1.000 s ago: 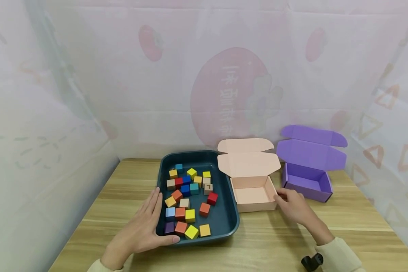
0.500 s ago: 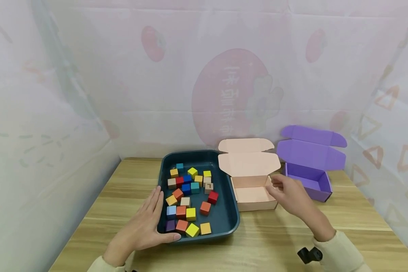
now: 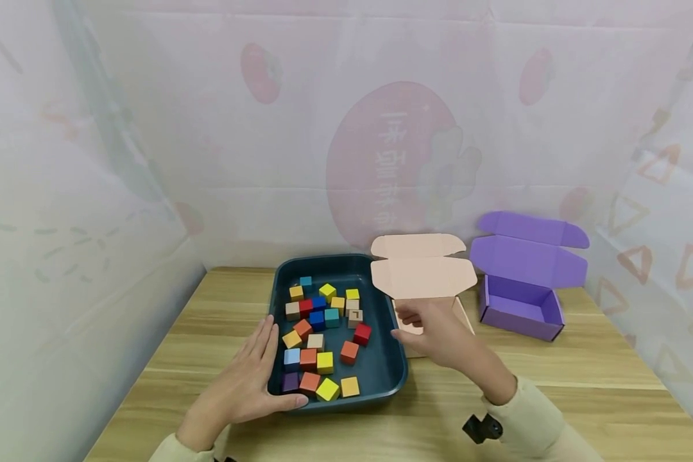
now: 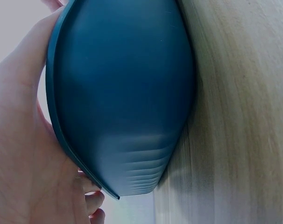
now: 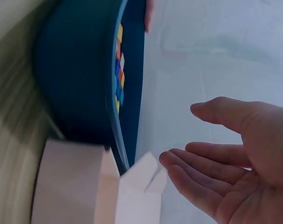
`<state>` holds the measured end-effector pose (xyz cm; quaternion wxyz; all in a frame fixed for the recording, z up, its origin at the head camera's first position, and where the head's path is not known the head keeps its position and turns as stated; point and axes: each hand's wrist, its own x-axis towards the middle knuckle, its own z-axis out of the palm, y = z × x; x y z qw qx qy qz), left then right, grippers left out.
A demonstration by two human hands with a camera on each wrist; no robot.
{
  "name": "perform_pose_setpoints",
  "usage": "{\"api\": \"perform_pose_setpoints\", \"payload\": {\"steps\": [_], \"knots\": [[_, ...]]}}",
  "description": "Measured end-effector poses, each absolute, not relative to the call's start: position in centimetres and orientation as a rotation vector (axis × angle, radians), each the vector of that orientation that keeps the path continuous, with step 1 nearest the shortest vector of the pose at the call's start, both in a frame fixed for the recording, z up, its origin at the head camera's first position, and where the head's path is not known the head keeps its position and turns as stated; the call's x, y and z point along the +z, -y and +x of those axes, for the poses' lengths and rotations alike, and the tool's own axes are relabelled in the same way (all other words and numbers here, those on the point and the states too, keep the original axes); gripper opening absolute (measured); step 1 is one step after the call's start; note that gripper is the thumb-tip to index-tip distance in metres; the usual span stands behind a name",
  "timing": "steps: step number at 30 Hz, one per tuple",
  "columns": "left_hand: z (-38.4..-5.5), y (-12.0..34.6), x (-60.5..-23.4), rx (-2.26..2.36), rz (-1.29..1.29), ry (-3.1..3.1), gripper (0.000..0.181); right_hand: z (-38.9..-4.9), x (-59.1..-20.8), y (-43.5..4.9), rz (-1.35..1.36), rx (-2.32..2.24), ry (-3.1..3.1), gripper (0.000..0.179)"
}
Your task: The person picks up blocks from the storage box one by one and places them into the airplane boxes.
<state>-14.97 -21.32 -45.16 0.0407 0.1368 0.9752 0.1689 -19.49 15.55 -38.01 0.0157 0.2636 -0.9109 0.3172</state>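
A dark teal tray (image 3: 381, 372) on the table holds several coloured wooden cubes (image 3: 317, 321), among them a red cube (image 3: 362, 333) near its right side. My left hand (image 3: 242, 378) rests along the tray's left front corner, fingers straight on the rim, thumb over the front edge; the left wrist view shows the palm against the rim (image 4: 53, 93). Above the light peach box (image 3: 464, 314) hangs my right hand (image 3: 436, 330), near the tray's right rim. In the right wrist view its thumb and fingers are apart, with nothing between them. The hand hides much of the box's inside.
A purple box (image 3: 520, 314) with its lid raised stands at the right. The peach box's raised lid (image 3: 421, 276) leans back behind it, close to the tray. A printed cloth (image 3: 265, 160) encloses the wooden table (image 3: 179, 359) at the back and sides.
My right hand has left the peach box's right front corner, risen, and moved left over the box toward the tray. My left hand stays on the tray. The cubes keep their places.
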Motion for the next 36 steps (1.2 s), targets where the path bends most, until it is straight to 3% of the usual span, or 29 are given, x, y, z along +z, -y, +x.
{"api": "perform_pose_setpoints", "payload": {"steps": [16, 23, 36], "knots": [[-15.0, 21.3, -45.4, 0.524, 0.415, -2.995, 0.138, -19.9, -42.2, -8.7, 0.685, 1.054, 3.021, 0.035], [-15.0, 21.3, -45.2, 0.535, 0.413, -2.98, 0.137, -20.6, -43.7, -7.2, 0.629, 0.977, 3.052, 0.025], [-14.9, 21.4, -45.6, 0.55, 0.421, -2.99, 0.137, -20.6, -44.6, -5.7, 0.509, 0.921, 3.107, 0.022]]}}
